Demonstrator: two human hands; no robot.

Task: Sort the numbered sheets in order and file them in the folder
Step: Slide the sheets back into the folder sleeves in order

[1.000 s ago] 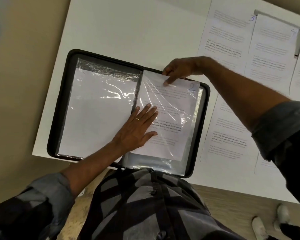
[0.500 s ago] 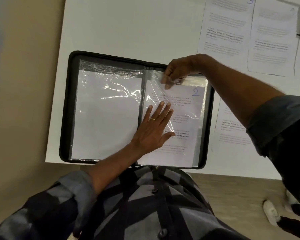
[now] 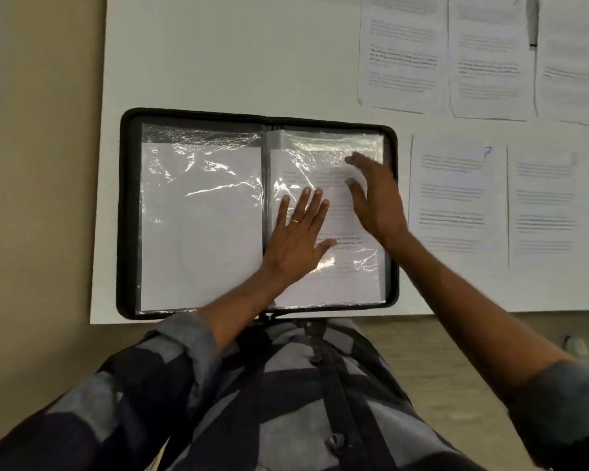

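A black zip folder (image 3: 126, 212) lies open on the white table, with clear plastic sleeves on both sides. The left sleeve (image 3: 201, 226) holds a sheet showing its blank side. A printed sheet (image 3: 351, 277) sits inside the right sleeve. My left hand (image 3: 298, 237) lies flat on that right sleeve, fingers spread, a ring on one finger. My right hand (image 3: 374, 195) hovers over the sleeve's upper right part, fingers apart, holding nothing and slightly blurred. Loose numbered sheets lie to the right of the folder, one marked 7 (image 3: 456, 198).
Several printed sheets (image 3: 402, 56) lie in rows at the table's back right and right side. The table's (image 3: 218, 56) left edge and front edge are close to the folder. A beige floor lies beyond the edges.
My right hand let go of the sleeve's top edge and moved down over the page. The sheet numbered 2 now sits fully in the right sleeve. The left hand stayed flat.
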